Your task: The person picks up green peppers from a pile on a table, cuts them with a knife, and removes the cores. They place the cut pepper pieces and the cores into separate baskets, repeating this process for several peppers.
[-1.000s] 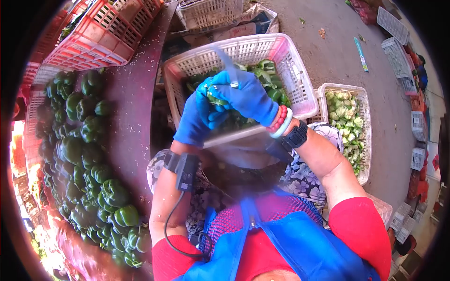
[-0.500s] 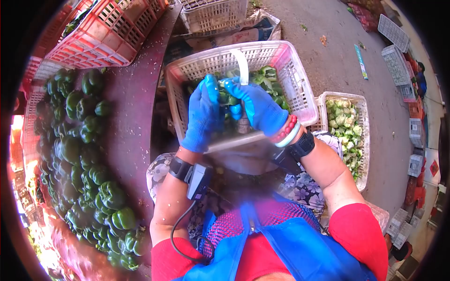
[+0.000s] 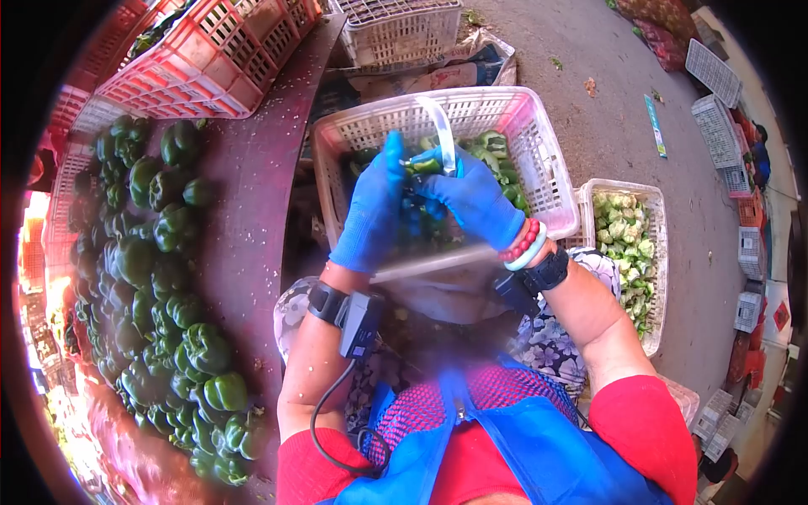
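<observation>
Both my hands wear blue gloves and meet over a white plastic crate (image 3: 539,135) of cut green pepper pieces. My left hand (image 3: 374,210) holds a green pepper (image 3: 421,166) from the left side. My right hand (image 3: 475,202) grips a knife (image 3: 443,139) whose pale blade points up and away, resting against the pepper. The pepper is mostly hidden between the gloves.
A dark red table (image 3: 252,194) on the left carries a big heap of whole green peppers (image 3: 151,286). A smaller white crate (image 3: 652,252) of pale green scraps stands at right. A red crate (image 3: 210,59) and another white crate (image 3: 396,29) sit beyond.
Both hands have shifted slightly right and farther over the crate. The left hand's fingers have straightened upward beside the pepper, and the knife blade has swung more upright.
</observation>
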Demonstrator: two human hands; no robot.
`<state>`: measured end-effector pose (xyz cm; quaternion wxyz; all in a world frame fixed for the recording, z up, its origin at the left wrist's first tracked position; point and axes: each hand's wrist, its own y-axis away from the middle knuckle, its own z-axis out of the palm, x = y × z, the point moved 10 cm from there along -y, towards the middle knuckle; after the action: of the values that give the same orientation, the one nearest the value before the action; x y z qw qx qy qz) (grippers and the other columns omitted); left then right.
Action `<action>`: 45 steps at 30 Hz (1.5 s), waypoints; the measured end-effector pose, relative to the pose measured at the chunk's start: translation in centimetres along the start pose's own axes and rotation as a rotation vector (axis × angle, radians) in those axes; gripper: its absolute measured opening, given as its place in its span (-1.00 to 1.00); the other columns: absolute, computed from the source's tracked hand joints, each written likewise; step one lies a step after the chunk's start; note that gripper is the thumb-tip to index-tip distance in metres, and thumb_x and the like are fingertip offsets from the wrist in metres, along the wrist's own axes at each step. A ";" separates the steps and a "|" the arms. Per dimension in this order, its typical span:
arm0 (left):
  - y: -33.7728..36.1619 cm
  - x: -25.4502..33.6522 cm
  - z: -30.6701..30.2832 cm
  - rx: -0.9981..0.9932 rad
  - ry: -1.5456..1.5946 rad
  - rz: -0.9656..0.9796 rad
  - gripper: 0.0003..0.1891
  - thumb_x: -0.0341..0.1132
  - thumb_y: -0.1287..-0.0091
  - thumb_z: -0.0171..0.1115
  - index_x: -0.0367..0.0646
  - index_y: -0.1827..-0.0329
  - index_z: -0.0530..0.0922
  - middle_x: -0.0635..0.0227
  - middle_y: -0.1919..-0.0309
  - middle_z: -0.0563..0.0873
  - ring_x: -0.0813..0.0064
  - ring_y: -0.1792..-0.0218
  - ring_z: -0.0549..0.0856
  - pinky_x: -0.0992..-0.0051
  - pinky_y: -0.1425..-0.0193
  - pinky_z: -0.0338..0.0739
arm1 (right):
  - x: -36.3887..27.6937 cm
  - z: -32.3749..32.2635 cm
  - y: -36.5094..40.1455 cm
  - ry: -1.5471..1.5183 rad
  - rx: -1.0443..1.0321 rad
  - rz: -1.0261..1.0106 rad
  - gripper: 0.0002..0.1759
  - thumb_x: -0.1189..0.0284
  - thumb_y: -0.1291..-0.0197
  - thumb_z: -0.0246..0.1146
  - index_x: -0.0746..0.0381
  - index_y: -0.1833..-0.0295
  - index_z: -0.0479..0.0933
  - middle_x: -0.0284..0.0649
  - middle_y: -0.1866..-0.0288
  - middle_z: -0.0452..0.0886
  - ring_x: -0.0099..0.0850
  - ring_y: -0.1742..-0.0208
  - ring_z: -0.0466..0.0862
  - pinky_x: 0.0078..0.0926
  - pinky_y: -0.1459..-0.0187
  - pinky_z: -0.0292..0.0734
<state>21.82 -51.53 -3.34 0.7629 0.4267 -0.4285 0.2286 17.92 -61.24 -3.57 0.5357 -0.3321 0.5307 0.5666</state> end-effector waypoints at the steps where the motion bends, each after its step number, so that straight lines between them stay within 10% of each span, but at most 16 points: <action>1: 0.1 0.2 0.2 -0.062 -0.034 0.009 -0.45 0.22 -0.57 -0.09 -0.09 0.20 0.59 0.46 0.65 0.54 0.63 0.74 0.45 0.61 0.70 0.30 | -0.3 0.1 0.1 0.018 -0.005 -0.012 -0.80 0.49 -0.27 0.40 0.27 0.03 0.62 -0.30 0.36 0.69 -0.59 0.44 0.62 -0.60 0.42 0.53; 5: 0.6 -1.7 0.8 -0.373 0.221 -0.125 -0.56 0.14 -0.57 0.01 -0.07 0.10 0.59 0.46 0.60 0.57 0.67 0.74 0.44 0.65 0.72 0.26 | -1.2 1.4 1.3 -0.077 -0.149 -0.078 -0.86 0.55 -0.25 0.39 0.25 0.11 0.62 -0.31 0.32 0.71 -0.58 0.36 0.67 -0.61 0.34 0.57; 9: 2.6 -2.1 2.8 -0.642 0.607 -0.245 -0.56 0.13 -0.55 0.05 -0.07 0.15 0.61 0.38 0.63 0.56 0.59 0.85 0.31 0.60 0.79 0.15 | -6.3 3.5 3.8 0.480 -0.249 -0.662 -0.71 0.64 -0.22 0.36 0.22 -0.05 0.62 -0.36 0.17 0.69 -0.62 0.25 0.66 -0.61 0.25 0.60; 11: 2.9 -1.7 2.2 -0.700 0.699 -0.230 -0.54 0.13 -0.54 0.06 -0.12 0.15 0.62 0.34 0.63 0.55 0.55 0.85 0.31 0.59 0.79 0.13 | -5.7 2.2 3.6 0.277 -0.149 -0.426 -0.77 0.57 -0.19 0.41 0.23 0.03 0.63 -0.35 0.21 0.71 -0.60 0.23 0.67 -0.56 0.20 0.61; 14: 4.9 1.1 -5.7 -0.187 0.612 -0.041 -0.51 0.10 -0.56 0.02 -0.17 0.12 0.68 0.33 0.72 0.51 0.52 0.84 0.32 0.53 0.75 0.20 | -3.0 -0.2 1.8 0.246 -0.112 -0.056 -0.69 0.45 -0.20 0.40 0.22 -0.07 0.66 -0.27 0.20 0.73 -0.57 0.19 0.67 -0.50 0.15 0.61; 16: 11.5 3.6 -11.9 -0.003 0.081 0.198 -0.58 0.01 -0.57 0.03 -0.16 0.13 0.66 0.36 0.60 0.55 0.54 0.70 0.43 0.51 0.59 0.33 | 0.0 -4.0 0.0 0.934 -0.089 -0.091 -0.47 0.26 -0.11 0.35 0.22 -0.21 0.62 -0.06 0.12 0.75 -0.28 0.17 0.72 -0.30 0.07 0.61; 18: 19.7 5.0 -17.5 0.212 -0.527 0.362 -0.69 -0.10 -0.56 0.09 -0.16 0.16 0.62 0.40 0.54 0.56 0.54 0.61 0.51 0.50 0.49 0.44 | 3.0 -6.4 -1.6 1.281 -0.101 -0.566 -0.52 0.31 -0.07 0.35 0.25 -0.13 0.62 -0.20 0.38 0.65 -0.39 0.42 0.64 -0.30 0.41 0.51; 22: 34.7 -6.9 -24.8 0.382 -0.514 -0.457 -0.69 -0.05 -0.42 0.34 -0.14 0.24 0.60 0.44 0.47 0.64 0.61 0.47 0.65 0.52 0.41 0.52 | 6.0 -6.2 -0.9 0.680 -0.121 0.249 -0.73 0.25 -0.24 0.35 0.22 0.11 0.58 -0.31 0.35 0.63 -0.52 0.37 0.63 -0.48 0.42 0.52; 24: 38.4 -7.2 -27.0 0.536 -0.863 -0.445 -0.60 0.01 -0.30 0.40 -0.17 0.09 0.67 0.23 0.31 0.71 0.36 0.22 0.71 0.32 0.09 0.60 | 5.7 -5.0 -0.7 0.539 -0.171 0.236 -0.68 0.22 -0.36 0.30 0.22 -0.04 0.61 -0.35 0.29 0.65 -0.59 0.37 0.60 -0.58 0.39 0.51; 27: 37.9 0.8 -28.8 1.030 -1.243 -0.023 -0.51 0.01 -0.23 0.42 -0.11 -0.10 0.62 0.14 0.06 0.71 0.19 0.00 0.69 0.12 -0.05 0.59 | 4.6 -3.8 -0.3 0.331 -0.167 0.225 -0.60 0.21 -0.45 0.24 0.24 -0.23 0.59 -0.35 0.19 0.64 -0.59 0.35 0.57 -0.61 0.35 0.52; 33: 26.4 0.5 -32.7 1.043 -1.791 -0.171 -0.11 0.05 -0.04 0.53 -0.18 -0.39 0.35 -0.08 -0.38 0.38 -0.10 -0.34 0.43 0.06 -0.34 0.43 | 4.0 -4.4 0.3 0.157 -0.132 0.206 -0.55 0.19 -0.49 0.19 0.20 -0.34 0.54 -0.32 0.12 0.64 -0.59 0.30 0.55 -0.61 0.30 0.54; 37: 23.9 1.7 -31.0 1.144 -1.770 0.051 -0.17 -0.04 -0.02 0.52 -0.22 -0.32 0.38 -0.12 -0.26 0.40 -0.11 -0.18 0.49 0.00 -0.22 0.52 | 2.8 -2.8 1.1 0.166 -0.136 0.176 -0.55 0.19 -0.48 0.20 0.24 -0.30 0.55 -0.33 0.18 0.63 -0.60 0.33 0.56 -0.62 0.31 0.53; 41: 26.3 2.9 -32.2 1.294 -1.114 0.275 -0.22 0.02 -0.09 0.50 -0.30 -0.27 0.43 -0.06 -0.14 0.56 0.09 -0.13 0.63 0.07 -0.12 0.59 | 2.4 -1.1 1.2 0.171 -0.143 0.186 -0.54 0.20 -0.46 0.22 0.29 -0.29 0.53 -0.35 0.19 0.64 -0.63 0.35 0.55 -0.63 0.33 0.52; 45: 20.9 0.9 -28.8 0.572 0.207 0.297 -0.57 -0.07 -0.36 0.33 -0.13 -0.18 0.60 0.19 -0.04 0.73 0.18 0.20 0.79 0.19 0.20 0.70 | 2.1 2.3 1.7 -0.011 -0.312 0.195 -0.51 0.24 -0.41 0.28 0.27 -0.33 0.51 -0.36 0.16 0.66 -0.65 0.38 0.56 -0.63 0.36 0.53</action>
<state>20.60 -16.07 -0.78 0.6100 0.5309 -0.3247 0.4906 16.33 -58.23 -4.66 0.4232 -0.3551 0.4629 0.6932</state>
